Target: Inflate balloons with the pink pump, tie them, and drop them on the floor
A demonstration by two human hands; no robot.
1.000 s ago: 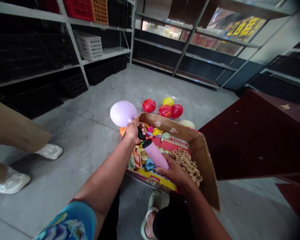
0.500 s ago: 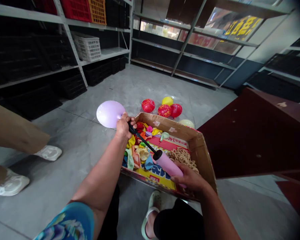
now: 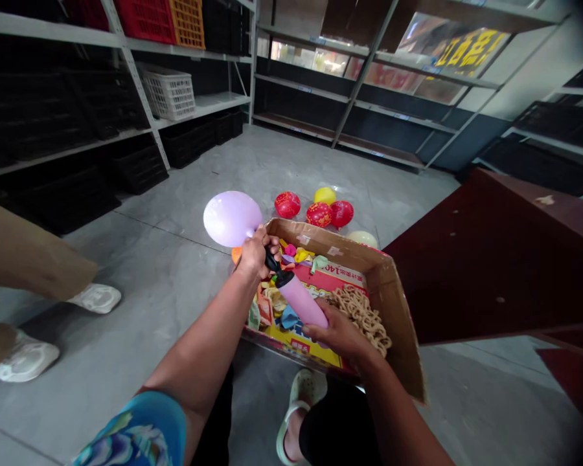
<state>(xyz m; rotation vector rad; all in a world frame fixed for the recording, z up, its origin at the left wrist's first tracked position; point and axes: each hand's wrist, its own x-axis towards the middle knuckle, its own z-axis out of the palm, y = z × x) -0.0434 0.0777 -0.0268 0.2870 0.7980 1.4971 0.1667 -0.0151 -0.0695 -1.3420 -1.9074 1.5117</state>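
A lilac balloon (image 3: 232, 218) is half blown up on the tip of a pink hand pump (image 3: 302, 301). My left hand (image 3: 256, 252) is closed round the balloon's neck and the pump's black nozzle end. My right hand (image 3: 340, 334) grips the pump's pink barrel, pushed in close to the left hand. Both hands hover over an open cardboard box (image 3: 390, 285) holding limp coloured balloons (image 3: 291, 255) and a heap of tan rubber bands (image 3: 364, 314).
Red balloons (image 3: 320, 212), a yellow one and a pale one lie on the grey floor behind the box. Another person's legs and white shoes (image 3: 95, 297) are at the left. Metal shelves with crates line the walls. A dark red table (image 3: 505, 259) stands at the right.
The pump, drawn out half a second ago, is pushed in again, my hands back close together. The balloon has grown slightly and shifted right.
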